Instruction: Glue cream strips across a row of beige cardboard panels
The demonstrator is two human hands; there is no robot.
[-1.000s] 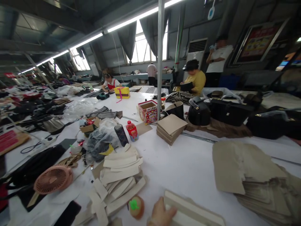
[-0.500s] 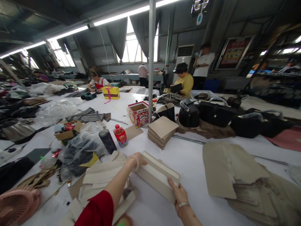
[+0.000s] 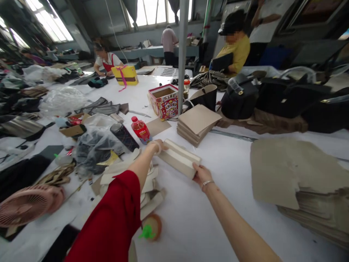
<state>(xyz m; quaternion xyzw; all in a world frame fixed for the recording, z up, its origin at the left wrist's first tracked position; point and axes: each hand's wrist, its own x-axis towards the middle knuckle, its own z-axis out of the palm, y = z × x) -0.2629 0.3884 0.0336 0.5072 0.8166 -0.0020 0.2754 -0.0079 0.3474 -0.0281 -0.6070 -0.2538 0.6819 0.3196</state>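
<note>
A flat beige panel (image 3: 177, 160) with a paler strip along it is held over the white table. My left hand (image 3: 159, 145) grips its far left end. At its right end my right hand (image 3: 201, 174) pinches the edge, thumb on top and fingers partly hidden beneath. Loose cream-coloured pieces (image 3: 148, 182) lie in a heap beside my left forearm. Just beyond the panel is a stack of beige boards (image 3: 199, 122). On the right lies a large pile of grey-beige sheets (image 3: 275, 171).
A red bottle (image 3: 140, 129) and a dark cylinder (image 3: 124, 136) stand beyond my left hand. A metal pole (image 3: 182, 58) rises by a patterned box (image 3: 165, 102). A pink fan (image 3: 29, 203) is at left, black bags (image 3: 291, 94) at back right. Several people work farther back.
The view has tilted down and come closer. Both hands have moved farther out over the table with the panel, still holding its two ends. An orange-brown round object with a green top shows more fully.
</note>
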